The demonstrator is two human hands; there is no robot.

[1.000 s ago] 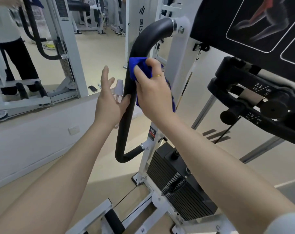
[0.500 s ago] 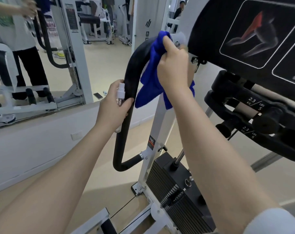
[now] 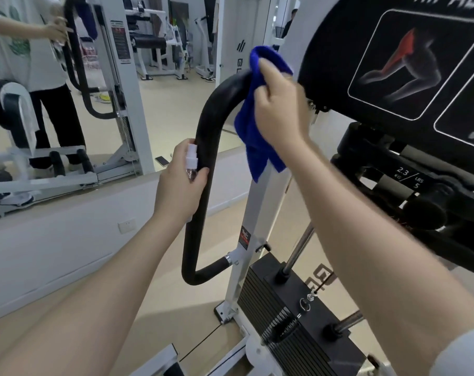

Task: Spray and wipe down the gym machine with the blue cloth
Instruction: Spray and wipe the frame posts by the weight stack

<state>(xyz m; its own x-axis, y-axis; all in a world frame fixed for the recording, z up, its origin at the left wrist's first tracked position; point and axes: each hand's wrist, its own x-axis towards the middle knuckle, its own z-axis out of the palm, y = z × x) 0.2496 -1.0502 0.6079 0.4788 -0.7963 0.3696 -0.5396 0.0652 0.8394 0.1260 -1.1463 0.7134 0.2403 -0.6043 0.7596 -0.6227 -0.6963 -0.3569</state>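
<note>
Blue cloth [image 3: 257,126] is bunched in the right hand [image 3: 282,104] at the handle bar's [image 3: 206,147] top bend, frame centre. Spray bottle [image 3: 191,161] is gripped by the left hand [image 3: 180,185] against the bar. Cloth should probably be wrapped round and dragged downward.

Both forearms are bare from wrist to past the elbow. At the lower right corner of the head view a short sleeve [image 3: 464,354] shows on the right upper arm, pale grey-white with a soft rounded hem. The left arm shows no sleeve in the frame. The left hand [image 3: 180,183] and the right hand [image 3: 280,104] wear no gloves, and neither wrist carries a watch or band. No ring can be made out on the fingers; the right hand is slightly blurred.
</note>
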